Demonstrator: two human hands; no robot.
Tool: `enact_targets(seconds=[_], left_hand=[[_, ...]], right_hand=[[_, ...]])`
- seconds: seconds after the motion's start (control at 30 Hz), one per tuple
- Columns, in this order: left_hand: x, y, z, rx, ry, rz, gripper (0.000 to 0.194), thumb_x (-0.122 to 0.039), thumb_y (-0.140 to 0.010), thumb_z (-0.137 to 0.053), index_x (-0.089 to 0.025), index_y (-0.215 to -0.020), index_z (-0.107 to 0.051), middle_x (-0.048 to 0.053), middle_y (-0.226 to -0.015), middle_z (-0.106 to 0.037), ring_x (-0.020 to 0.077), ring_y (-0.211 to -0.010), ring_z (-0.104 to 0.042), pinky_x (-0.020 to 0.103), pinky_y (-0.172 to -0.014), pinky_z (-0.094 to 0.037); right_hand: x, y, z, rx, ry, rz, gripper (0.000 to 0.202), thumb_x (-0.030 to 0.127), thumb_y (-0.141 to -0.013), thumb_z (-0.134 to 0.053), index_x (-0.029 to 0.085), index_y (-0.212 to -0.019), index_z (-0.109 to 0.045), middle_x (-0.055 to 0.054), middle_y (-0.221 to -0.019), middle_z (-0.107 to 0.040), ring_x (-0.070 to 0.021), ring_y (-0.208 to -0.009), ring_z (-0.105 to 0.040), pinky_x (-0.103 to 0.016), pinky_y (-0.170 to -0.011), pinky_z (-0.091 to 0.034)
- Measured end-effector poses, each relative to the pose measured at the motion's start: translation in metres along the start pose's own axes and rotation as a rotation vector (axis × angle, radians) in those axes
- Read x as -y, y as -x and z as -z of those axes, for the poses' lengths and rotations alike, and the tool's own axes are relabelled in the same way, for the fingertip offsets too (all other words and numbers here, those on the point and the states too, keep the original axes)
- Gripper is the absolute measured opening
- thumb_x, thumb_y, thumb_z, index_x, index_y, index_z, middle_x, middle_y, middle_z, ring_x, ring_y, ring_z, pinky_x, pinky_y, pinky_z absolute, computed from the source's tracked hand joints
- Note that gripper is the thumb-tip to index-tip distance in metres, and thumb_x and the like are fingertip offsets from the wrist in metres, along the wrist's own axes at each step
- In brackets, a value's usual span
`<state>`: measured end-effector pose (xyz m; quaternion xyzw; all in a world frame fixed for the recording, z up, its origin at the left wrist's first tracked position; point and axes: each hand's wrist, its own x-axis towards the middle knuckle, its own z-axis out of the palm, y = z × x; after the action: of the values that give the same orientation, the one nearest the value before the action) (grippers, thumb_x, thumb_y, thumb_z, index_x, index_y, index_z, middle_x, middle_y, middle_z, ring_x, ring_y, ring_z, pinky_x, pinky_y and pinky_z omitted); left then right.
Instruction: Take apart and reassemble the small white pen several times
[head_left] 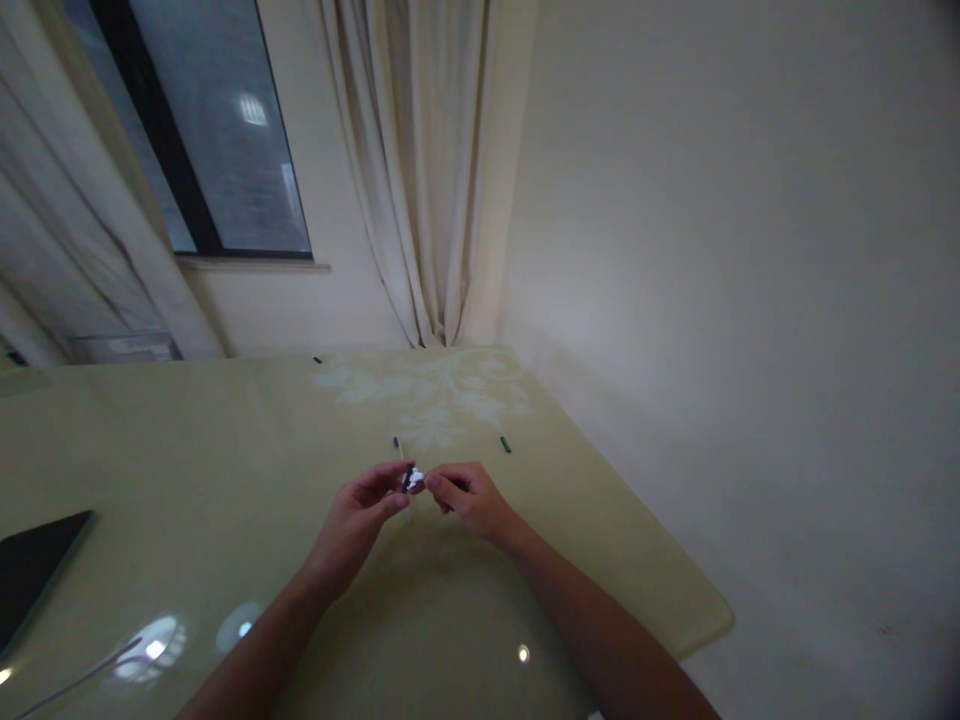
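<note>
Above the glossy pale green table (247,460), my left hand (367,505) pinches a small black and shiny silver object (412,479) between thumb and fingers. My right hand (463,495) is closed at the object's right side, thumb and index fingertip pressed together against its silver end. Just behind the hands, a thin white stick (400,450) with a dark piece (396,441) at its top is partly hidden by my left hand. The small object's details are too tiny to tell.
A short dark piece (505,444) lies right of the hands, and another (317,360) near the back edge. A black flat item (37,560) and a pale cable (82,678) are at left. Curtains (420,160) hang behind; a wall (712,300) borders the table's right.
</note>
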<state>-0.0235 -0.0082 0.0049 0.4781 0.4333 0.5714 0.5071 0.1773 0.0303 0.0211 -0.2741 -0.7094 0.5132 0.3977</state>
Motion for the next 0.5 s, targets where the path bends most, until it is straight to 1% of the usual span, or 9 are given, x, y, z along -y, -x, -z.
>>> enact_targets(seconds=[0.17,0.33,0.5], left_hand=[[0.0014,-0.0008,-0.0005,0.023,0.058,-0.001,0.046,-0.036,-0.067,-0.092,-0.023,-0.109,-0.079,0.007,-0.106,-0.08,0.0239,-0.098,-0.073,0.036,-0.092,-0.055],[0.0027,-0.0001,-0.0012,0.009,0.07,0.007,0.047,-0.034,-0.068,-0.093,-0.023,-0.111,-0.078,0.006,-0.104,-0.08,0.0213,-0.096,-0.071,0.032,-0.089,-0.054],[0.0013,0.0003,-0.0022,0.02,0.07,-0.001,0.045,-0.033,-0.067,-0.093,-0.023,-0.108,-0.08,0.007,-0.105,-0.08,0.0227,-0.097,-0.071,0.033,-0.089,-0.054]], right_hand=[[-0.002,0.0006,0.001,-0.022,-0.026,0.006,0.052,0.062,-0.095,-0.061,0.015,-0.096,-0.083,0.003,-0.06,-0.046,-0.0109,-0.057,-0.041,-0.026,-0.056,-0.031],[-0.0024,0.0003,0.0017,0.004,0.025,0.024,0.054,0.063,-0.096,-0.06,0.014,-0.094,-0.083,0.003,-0.059,-0.048,-0.0102,-0.056,-0.04,-0.025,-0.055,-0.03],[-0.0007,0.0006,0.0035,-0.012,0.017,0.025,0.052,0.06,-0.097,-0.061,0.013,-0.096,-0.083,0.003,-0.059,-0.047,-0.0099,-0.055,-0.04,-0.025,-0.055,-0.03]])
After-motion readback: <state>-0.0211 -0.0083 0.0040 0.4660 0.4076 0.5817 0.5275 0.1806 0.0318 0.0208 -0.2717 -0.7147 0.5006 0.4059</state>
